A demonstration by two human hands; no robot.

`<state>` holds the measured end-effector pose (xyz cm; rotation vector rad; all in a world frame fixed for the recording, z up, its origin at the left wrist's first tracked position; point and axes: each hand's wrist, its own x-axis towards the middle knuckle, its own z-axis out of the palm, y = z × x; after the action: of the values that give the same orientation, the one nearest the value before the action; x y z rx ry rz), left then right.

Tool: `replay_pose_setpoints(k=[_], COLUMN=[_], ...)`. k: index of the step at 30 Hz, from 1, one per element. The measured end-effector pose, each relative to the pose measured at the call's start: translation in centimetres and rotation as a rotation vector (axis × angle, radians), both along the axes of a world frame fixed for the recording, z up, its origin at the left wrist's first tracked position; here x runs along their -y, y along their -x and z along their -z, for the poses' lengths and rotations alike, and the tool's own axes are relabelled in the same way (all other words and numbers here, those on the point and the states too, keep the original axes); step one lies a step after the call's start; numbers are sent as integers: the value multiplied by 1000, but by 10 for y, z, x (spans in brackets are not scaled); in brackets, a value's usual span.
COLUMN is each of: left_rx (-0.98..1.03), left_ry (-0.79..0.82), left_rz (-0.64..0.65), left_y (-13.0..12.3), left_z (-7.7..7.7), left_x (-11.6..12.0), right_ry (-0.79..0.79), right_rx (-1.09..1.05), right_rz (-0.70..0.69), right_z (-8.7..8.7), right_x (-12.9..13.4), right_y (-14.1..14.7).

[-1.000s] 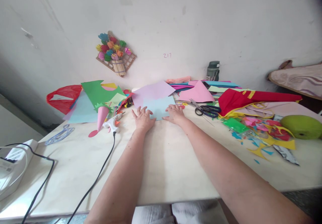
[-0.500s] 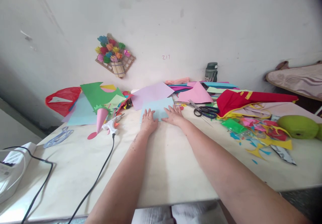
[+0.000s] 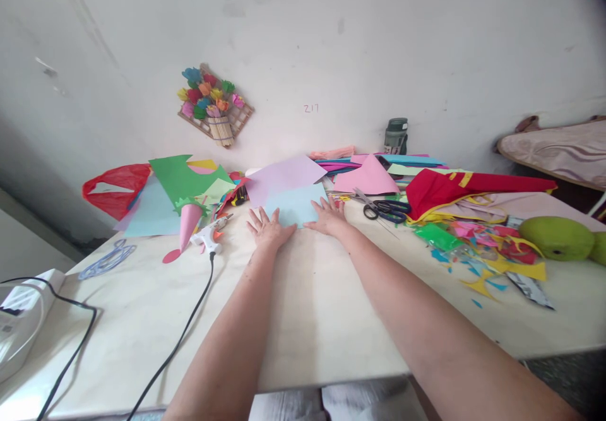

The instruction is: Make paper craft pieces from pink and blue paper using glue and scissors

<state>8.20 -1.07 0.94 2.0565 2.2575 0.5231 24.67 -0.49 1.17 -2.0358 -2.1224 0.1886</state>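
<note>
Left hand [image 3: 269, 228], in the head view, lies with its fingers fanned wide at the left side of a light-blue rectangular paper sheet [image 3: 294, 205]; the right hand [image 3: 329, 218], also spread and gripping nothing, rests at the sheet's right side. This sheet lies flat toward the middle of the back edge of the cream-coloured tabletop [image 3: 326, 320], next to a larger lilac paper sheet [image 3: 284, 178]. What shows of the blue paper looks uncut and unfolded, so work on it seems barely begun. Nearer the tabletop's left edge, a pink paper cone with green fringed trim [image 3: 189, 225] appears already formed, beside a white glue gun [image 3: 207, 237]. Black-handled scissors [image 3: 391, 210] lie unheld right of the hands, and colourful paper scraps [image 3: 483, 282] toward the right edge suggest that some cutting is done.
</note>
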Motion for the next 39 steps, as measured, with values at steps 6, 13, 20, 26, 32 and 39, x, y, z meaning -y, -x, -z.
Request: replay_pose_setpoints(k=[6, 13, 20, 26, 32, 39], left_rx=[34, 14, 17, 46, 101, 304], left_ry=[73, 82, 81, 58, 34, 82], left_rz=[-42, -89, -112, -89, -88, -42], left_y=[3, 3, 2, 2, -2, 37], left_z=[1, 2, 2, -1, -5, -18], left_x=[-4, -5, -5, 0, 8, 10], right_ry=[74, 157, 153, -292, 18, 121], right_rx=[-14, 7, 54, -39, -871, -991], right_rz=[68, 68, 58, 96, -67, 34], right_z=[-5, -4, -8, -28, -23, -7], right_x=[0, -6, 1, 6, 3, 1], right_y=[-10, -34, -45, -33, 49, 68])
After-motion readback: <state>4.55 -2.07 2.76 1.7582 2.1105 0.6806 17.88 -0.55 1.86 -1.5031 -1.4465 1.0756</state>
